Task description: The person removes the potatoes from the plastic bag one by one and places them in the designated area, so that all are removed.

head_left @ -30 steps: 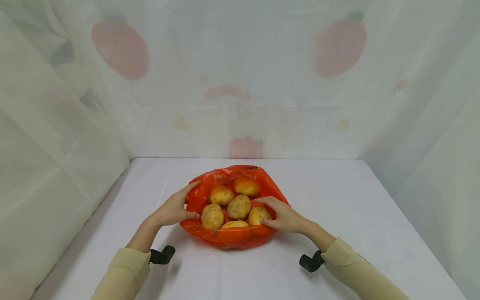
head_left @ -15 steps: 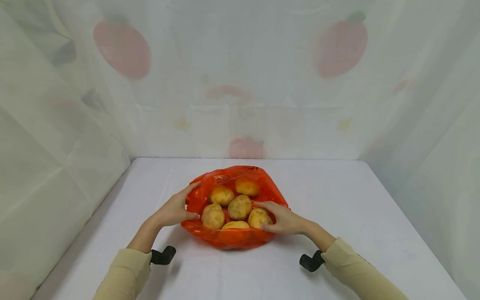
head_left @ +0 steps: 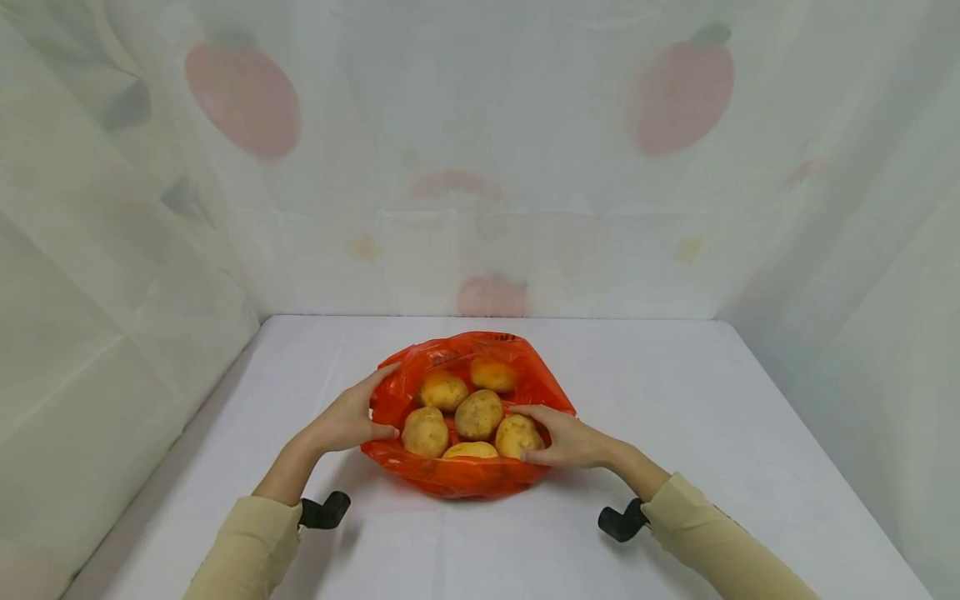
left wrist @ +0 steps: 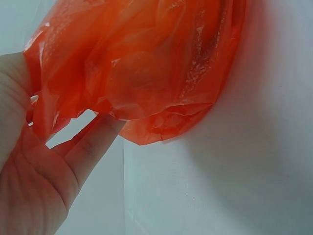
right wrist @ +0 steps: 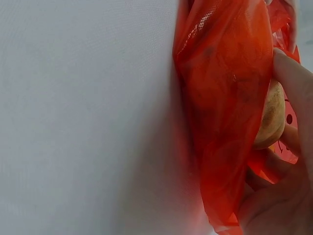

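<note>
A red plastic bag [head_left: 480, 481] lies on the table with its mouth spread wide. Several potatoes [head_left: 478, 415] are inside. My left hand [head_left: 348, 423] holds the bag's left rim, thumb toward the inside. In the left wrist view, the bag's film [left wrist: 137, 73] passes between that thumb and the fingers. At the right rim, my right hand [head_left: 566, 437] reaches into the mouth, its thumb and fingers around the rightmost potato [head_left: 517, 435]. The right wrist view shows this potato [right wrist: 271, 117] between thumb and fingers, partly covered by the bag's side.
A white cloth covers the table [head_left: 645, 375]. Pale curtains [head_left: 540, 167] with faded fruit prints hang behind it and along both sides. Each wrist carries a small black camera, the left camera [head_left: 326, 510] near the bag's front left.
My right thumb has slid slightly down, off the front of the rightmost potato, and the index finger has come lower. The bag's right rim has moved slightly inward. The left hand stays in place.
</note>
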Available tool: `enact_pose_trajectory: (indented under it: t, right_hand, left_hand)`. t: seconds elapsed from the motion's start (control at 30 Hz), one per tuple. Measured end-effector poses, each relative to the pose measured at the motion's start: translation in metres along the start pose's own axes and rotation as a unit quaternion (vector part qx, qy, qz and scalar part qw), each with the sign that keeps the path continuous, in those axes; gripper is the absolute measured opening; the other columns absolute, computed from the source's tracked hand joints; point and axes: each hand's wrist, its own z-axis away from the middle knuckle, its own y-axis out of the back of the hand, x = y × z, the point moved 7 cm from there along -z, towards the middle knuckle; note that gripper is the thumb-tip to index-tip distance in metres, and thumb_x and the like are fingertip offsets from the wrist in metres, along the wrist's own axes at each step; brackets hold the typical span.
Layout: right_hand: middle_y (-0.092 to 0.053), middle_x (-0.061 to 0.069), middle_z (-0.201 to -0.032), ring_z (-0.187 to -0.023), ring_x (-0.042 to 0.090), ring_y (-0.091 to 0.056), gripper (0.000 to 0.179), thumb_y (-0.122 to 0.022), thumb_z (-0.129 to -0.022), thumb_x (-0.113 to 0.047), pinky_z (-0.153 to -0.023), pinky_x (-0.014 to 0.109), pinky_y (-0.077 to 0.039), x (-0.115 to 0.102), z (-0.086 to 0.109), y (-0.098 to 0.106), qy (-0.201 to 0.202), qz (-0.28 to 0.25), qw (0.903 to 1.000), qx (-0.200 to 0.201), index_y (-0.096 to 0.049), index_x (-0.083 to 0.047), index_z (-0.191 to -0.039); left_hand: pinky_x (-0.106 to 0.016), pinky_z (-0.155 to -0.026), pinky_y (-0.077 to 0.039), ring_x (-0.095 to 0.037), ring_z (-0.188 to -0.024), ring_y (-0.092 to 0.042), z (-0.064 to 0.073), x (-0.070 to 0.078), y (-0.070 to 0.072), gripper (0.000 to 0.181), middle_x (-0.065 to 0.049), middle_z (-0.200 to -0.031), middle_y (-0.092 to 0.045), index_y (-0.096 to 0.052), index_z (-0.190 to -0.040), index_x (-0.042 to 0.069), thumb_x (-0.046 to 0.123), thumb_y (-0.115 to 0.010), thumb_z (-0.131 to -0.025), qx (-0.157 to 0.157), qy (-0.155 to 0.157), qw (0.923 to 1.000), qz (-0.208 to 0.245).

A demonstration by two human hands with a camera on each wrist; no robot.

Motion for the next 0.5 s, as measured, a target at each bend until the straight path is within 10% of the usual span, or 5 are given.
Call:
enact_pose_trajectory:
  t: [0.5]
  right_hand:
    - [-0.045,-0.004,-0.133,-0.121,0.014,-0.042,0.066,-0.071,-0.079,-0.037,-0.101,0.042,-0.039,-0.0026,0.0004,0.0018,0.016,-0.012,0.9995,0.024,-0.042,-0.019,-0.137]
  left_hand:
    - [-0.051,-0.093,-0.044,-0.035,-0.124,-0.041,-0.0005,0.0042,-0.0012,0.093,-0.013,-0.144,-0.034,-0.022,-0.146,0.021,0.015,-0.078,-0.072,-0.001,-0.014,0.9999,0.007]
